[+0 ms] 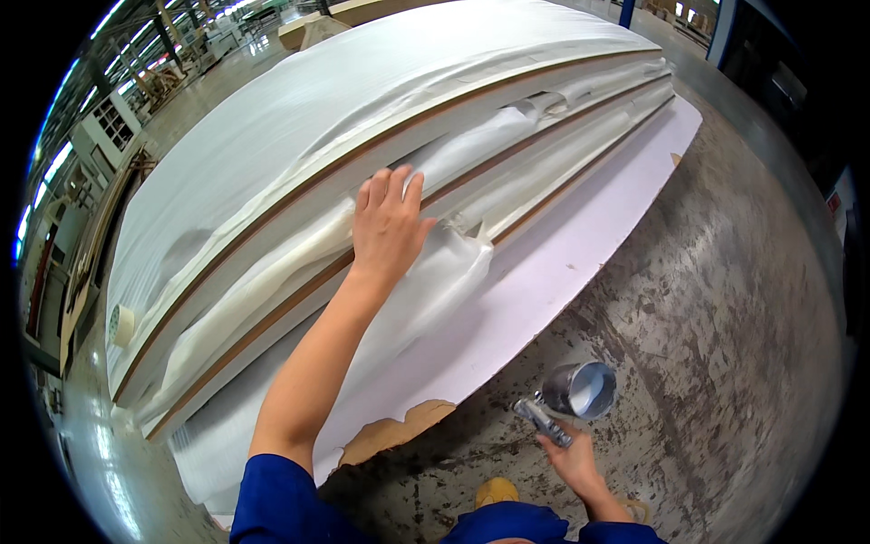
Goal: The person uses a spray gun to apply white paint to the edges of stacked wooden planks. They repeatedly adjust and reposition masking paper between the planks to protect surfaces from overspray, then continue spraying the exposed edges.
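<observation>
My left hand (391, 218) reaches over the middle of several long white boards with brown edges (471, 170). Its fingers are stretched out, slightly apart, against the thin white foam sheet (449, 276) and the boards; whether the fingertips pinch the sheet is hidden. The sheet lies crumpled between and over the boards. Low on the right, my right hand (577, 461) is wrapped round a metal spray gun (546, 422), held over the floor beside the stack. On the gun sits a grey cup (555, 390) with white liquid inside.
The boards rest on a large pale panel (544, 281) with a torn brown patch (399, 433) at its near edge. A tape roll (120, 325) sits at the far left. Stained concrete floor (707, 344) runs along the right, and a yellow shoe (496, 491) shows below.
</observation>
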Demonstrator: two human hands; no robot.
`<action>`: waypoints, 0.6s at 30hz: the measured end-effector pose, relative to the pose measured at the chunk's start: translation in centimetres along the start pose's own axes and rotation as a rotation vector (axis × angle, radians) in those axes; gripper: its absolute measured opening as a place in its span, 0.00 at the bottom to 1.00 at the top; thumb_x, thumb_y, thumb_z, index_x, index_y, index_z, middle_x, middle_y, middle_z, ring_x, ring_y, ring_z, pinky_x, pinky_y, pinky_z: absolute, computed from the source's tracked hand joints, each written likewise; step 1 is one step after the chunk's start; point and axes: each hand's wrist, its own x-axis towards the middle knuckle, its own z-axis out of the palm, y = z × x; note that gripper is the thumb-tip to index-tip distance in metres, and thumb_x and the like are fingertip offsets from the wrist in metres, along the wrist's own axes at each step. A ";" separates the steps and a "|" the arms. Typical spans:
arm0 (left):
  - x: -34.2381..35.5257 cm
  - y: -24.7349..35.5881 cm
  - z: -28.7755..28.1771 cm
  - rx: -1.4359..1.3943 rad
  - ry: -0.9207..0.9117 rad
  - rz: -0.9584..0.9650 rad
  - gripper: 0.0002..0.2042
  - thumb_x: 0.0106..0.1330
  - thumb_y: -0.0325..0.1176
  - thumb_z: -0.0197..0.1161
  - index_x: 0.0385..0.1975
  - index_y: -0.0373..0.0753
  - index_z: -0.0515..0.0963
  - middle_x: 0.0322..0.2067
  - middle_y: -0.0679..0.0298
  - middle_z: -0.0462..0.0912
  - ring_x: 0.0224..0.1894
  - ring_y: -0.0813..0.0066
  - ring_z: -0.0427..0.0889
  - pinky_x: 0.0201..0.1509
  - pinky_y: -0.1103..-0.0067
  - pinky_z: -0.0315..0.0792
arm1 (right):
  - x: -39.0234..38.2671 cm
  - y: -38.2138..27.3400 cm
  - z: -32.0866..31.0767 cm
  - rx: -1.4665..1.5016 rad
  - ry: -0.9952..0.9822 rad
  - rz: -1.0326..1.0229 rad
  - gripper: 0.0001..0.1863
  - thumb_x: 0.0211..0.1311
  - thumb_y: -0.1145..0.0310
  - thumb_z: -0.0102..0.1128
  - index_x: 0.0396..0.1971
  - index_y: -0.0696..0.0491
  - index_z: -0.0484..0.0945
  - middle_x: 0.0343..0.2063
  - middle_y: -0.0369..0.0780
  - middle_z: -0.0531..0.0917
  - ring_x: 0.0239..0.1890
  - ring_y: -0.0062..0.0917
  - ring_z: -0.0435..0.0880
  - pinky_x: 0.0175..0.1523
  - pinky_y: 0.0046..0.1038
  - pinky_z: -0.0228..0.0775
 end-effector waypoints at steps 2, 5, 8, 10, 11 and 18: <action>1.3 0.8 1.4 0.048 -0.002 -0.003 0.26 0.44 0.38 0.74 0.46 0.39 0.77 0.47 0.64 0.77 0.51 0.66 0.72 0.58 0.70 0.61 | -0.6 -0.2 0.2 -0.010 -0.034 0.065 0.21 0.55 0.68 0.67 0.49 0.56 0.78 0.31 0.49 0.84 0.23 0.30 0.85 0.33 0.29 0.74; 2.2 1.0 3.5 0.074 -0.070 0.010 0.22 0.44 0.37 0.74 0.41 0.41 0.79 0.41 0.68 0.80 0.45 0.70 0.76 0.56 0.71 0.62 | 0.1 1.7 0.8 0.004 0.007 -0.082 0.20 0.53 0.69 0.67 0.48 0.56 0.79 0.37 0.51 0.83 0.40 0.43 0.83 0.43 0.32 0.75; 2.5 1.1 4.7 0.110 -0.017 0.030 0.18 0.44 0.37 0.74 0.36 0.43 0.81 0.35 0.70 0.80 0.40 0.72 0.77 0.54 0.72 0.64 | 0.7 1.6 0.8 0.029 0.010 -0.096 0.20 0.53 0.69 0.67 0.47 0.55 0.79 0.37 0.51 0.82 0.42 0.45 0.81 0.44 0.33 0.74; 2.6 1.3 4.8 0.125 0.000 0.011 0.16 0.43 0.36 0.74 0.33 0.43 0.81 0.32 0.70 0.79 0.38 0.71 0.77 0.51 0.73 0.65 | 1.1 1.8 0.7 0.022 0.001 -0.084 0.20 0.53 0.68 0.67 0.47 0.54 0.79 0.37 0.51 0.82 0.41 0.45 0.81 0.44 0.33 0.75; 2.8 1.5 4.9 0.113 0.017 0.000 0.14 0.44 0.36 0.74 0.30 0.43 0.80 0.30 0.70 0.78 0.37 0.71 0.77 0.50 0.73 0.65 | 1.2 1.9 0.6 0.005 -0.005 -0.072 0.19 0.53 0.68 0.67 0.47 0.54 0.79 0.37 0.51 0.82 0.41 0.45 0.81 0.44 0.33 0.75; 3.2 2.4 5.7 0.125 0.038 -0.070 0.12 0.44 0.36 0.73 0.24 0.43 0.76 0.25 0.68 0.74 0.31 0.70 0.75 0.41 0.75 0.67 | 1.3 2.5 0.4 -0.008 -0.051 -0.061 0.19 0.53 0.67 0.67 0.46 0.54 0.80 0.37 0.50 0.82 0.41 0.45 0.81 0.44 0.35 0.75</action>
